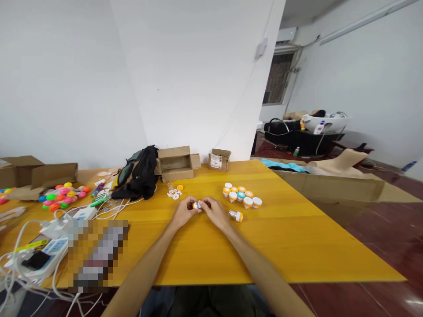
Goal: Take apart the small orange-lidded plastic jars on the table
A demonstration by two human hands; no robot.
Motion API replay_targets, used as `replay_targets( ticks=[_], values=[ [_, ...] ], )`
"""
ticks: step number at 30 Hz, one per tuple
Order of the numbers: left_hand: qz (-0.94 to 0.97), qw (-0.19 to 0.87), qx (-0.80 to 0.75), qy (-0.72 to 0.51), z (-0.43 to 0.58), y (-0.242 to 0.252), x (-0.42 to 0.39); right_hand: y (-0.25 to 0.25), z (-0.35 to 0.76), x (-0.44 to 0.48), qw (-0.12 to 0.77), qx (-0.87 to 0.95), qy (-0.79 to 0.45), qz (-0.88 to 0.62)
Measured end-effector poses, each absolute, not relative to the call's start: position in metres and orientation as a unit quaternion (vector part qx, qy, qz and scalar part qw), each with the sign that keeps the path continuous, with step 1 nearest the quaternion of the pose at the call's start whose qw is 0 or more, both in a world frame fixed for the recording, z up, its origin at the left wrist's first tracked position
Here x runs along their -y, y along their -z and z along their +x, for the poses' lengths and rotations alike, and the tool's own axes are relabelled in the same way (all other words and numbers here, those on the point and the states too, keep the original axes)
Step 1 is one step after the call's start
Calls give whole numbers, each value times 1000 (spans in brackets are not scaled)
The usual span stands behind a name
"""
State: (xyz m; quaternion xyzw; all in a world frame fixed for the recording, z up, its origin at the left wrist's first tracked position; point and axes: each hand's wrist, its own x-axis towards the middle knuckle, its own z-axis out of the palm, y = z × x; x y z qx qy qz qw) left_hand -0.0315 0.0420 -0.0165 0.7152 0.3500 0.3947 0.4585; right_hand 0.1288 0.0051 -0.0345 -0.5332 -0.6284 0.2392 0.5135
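Observation:
Both my hands meet over the middle of the yellow table (297, 246). My left hand (183, 211) and my right hand (213, 210) are closed together on a small clear bottle with an orange cap (197, 205). Just right of my right hand another orange-capped bottle (236, 215) lies on its side. Behind it stands a cluster of several small bottles (241, 194) with orange, white and teal caps. A few loose caps and a clear bottle (173, 191) sit behind my left hand.
A black bag (140, 174), an open cardboard box (176, 164) and a smaller box (219, 159) line the table's back edge. Colourful plastic balls (62, 196), power strips and tangled white cables (49, 237) crowd the left. Large flat cardboard (346, 185) lies on the floor at right.

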Motion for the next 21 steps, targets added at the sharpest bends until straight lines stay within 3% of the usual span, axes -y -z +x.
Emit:
replay_targets(
  ticks=[21],
  values=[
    [723, 442, -350, -400, -33, 24, -48, 34, 131, -5, 528, 652, -263, -477]
  ],
)
